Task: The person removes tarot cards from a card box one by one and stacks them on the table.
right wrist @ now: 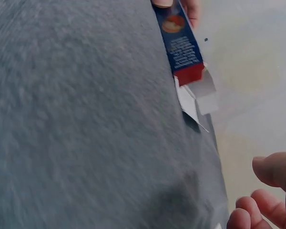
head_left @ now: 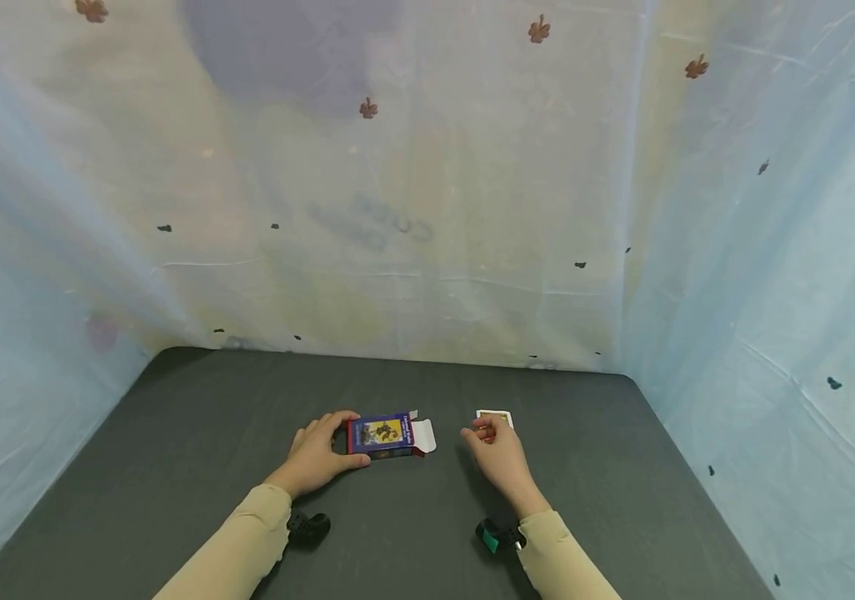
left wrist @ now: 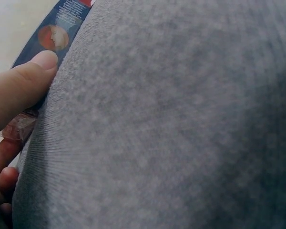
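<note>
Left hand (head_left: pixel 313 456): grasping the box by its left end, thumb against the near side.
Box (head_left: pixel 382 432): blue and red, lying on the dark table (head_left: pixel 405 533) left of the right hand, picture face up.
White flap (head_left: pixel 423 436): folded out at the box's right end, toward the right hand.
Right hand (head_left: pixel 502 460): released, fingers loosely bent, thumb apart from them.
Card (head_left: pixel 503 415): partly hidden at the right hand's far side; whether they touch, I cannot tell.
Sheeting (head_left: pixel 412 192): pale, beyond the table's far edge.
</note>
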### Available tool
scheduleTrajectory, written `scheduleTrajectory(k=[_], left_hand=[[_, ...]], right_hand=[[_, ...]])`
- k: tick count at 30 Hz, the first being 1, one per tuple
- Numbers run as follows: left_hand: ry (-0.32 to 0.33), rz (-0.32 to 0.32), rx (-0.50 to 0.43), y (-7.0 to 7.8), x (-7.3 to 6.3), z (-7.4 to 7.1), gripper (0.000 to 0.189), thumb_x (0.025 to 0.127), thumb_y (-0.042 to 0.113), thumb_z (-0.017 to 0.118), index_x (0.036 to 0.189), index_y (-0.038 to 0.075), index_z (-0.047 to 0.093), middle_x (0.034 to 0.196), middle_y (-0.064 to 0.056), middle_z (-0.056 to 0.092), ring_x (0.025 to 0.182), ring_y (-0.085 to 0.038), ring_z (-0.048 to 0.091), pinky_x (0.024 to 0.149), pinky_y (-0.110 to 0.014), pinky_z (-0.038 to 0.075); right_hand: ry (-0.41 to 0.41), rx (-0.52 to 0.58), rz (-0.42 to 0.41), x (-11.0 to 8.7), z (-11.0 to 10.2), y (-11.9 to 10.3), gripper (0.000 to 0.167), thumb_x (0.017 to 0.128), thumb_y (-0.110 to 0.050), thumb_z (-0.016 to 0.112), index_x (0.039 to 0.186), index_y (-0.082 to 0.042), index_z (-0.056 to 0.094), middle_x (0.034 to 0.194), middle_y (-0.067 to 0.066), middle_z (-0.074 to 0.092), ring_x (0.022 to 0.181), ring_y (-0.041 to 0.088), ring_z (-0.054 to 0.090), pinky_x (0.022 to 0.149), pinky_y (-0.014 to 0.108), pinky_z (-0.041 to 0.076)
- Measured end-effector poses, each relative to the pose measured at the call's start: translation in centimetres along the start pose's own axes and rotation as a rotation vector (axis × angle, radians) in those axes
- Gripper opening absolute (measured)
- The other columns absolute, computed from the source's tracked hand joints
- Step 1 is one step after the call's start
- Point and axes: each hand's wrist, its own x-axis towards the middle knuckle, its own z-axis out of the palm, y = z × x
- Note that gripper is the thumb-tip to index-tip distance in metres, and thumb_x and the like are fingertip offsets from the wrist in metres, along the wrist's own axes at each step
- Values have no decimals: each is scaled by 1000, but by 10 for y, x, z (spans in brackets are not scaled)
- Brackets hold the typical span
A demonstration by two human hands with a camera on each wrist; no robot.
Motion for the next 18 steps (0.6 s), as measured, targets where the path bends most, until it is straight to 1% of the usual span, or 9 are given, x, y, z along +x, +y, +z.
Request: scheduleTrajectory(k=[6, 11, 15, 18], left_hand=[[2, -1, 2, 2, 1, 0, 79, 70, 60, 79, 137, 29, 50, 128, 1, 54, 96, -18, 45, 88, -46, 28], [2, 0, 3, 2, 2, 0, 80, 70, 61, 78, 136, 29, 50, 129, 1, 53, 98, -18, 46, 88, -46, 28], [-1, -2, 4, 2, 1, 0, 80, 70, 60, 78, 137, 28, 49, 130, 0, 53, 99, -19, 46, 89, -47, 27], [1, -9, 2, 2, 0, 0, 80, 71, 59, 79, 138, 28, 49, 131, 0, 52, 98, -20, 46, 89, -47, 28]], right_hand=[[-21, 3, -10, 1, 10, 2, 26, 91, -24, 70, 104, -2, 64, 83, 3, 60, 73, 15, 55, 65, 32, 45], [-24, 4, -4, 1, 13, -3, 25, 89, -23, 71, 102, -3, 64, 82, 2, 60, 73, 14, 55, 67, 32, 45], [-19, -22, -8, 1, 15, -8, 24, 89, -24, 71, 101, -4, 64, 82, 1, 60, 73, 14, 55, 65, 32, 45], [-28, -20, -7, 2, 17, -11, 23, 90, -24, 70, 101, -5, 64, 83, 2, 60, 73, 15, 55, 64, 32, 45]])
